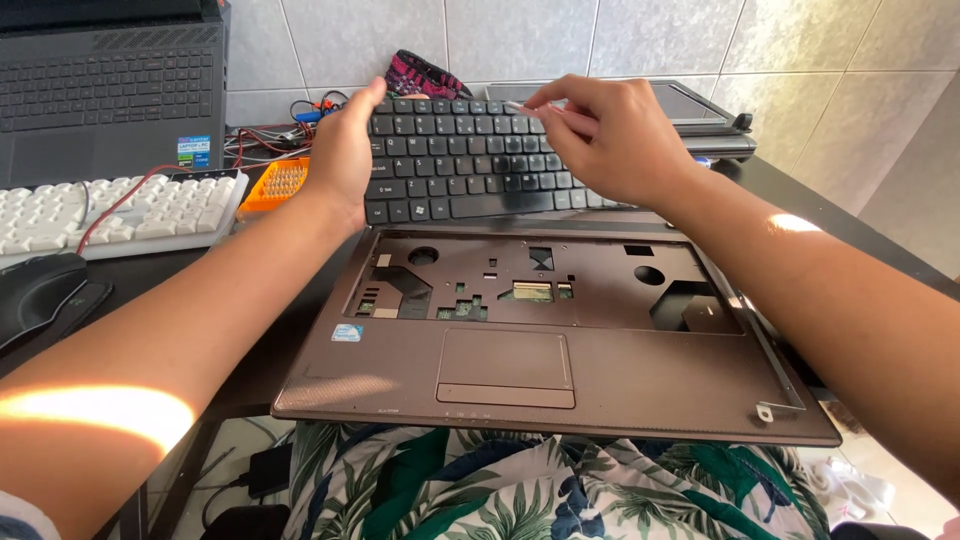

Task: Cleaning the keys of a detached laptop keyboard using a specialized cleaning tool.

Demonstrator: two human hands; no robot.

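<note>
A black laptop keyboard (470,170) is tilted up off a brown laptop base (620,370) whose keyboard bay lies open. My left hand (345,150) grips the keyboard's left edge and holds it upright. My right hand (610,135) reaches over the keyboard's top edge, and its fingertips pinch a small pale tool or strip (517,105). The base shows a touchpad (505,365) and cut-outs with circuit parts beneath.
A white keyboard (110,215) and a black mouse (40,290) lie at the left on the black desk (175,270). An orange bit case (275,185) and wires sit behind. Another laptop (110,80) stands at the back left. A dark device (700,110) is at the back right.
</note>
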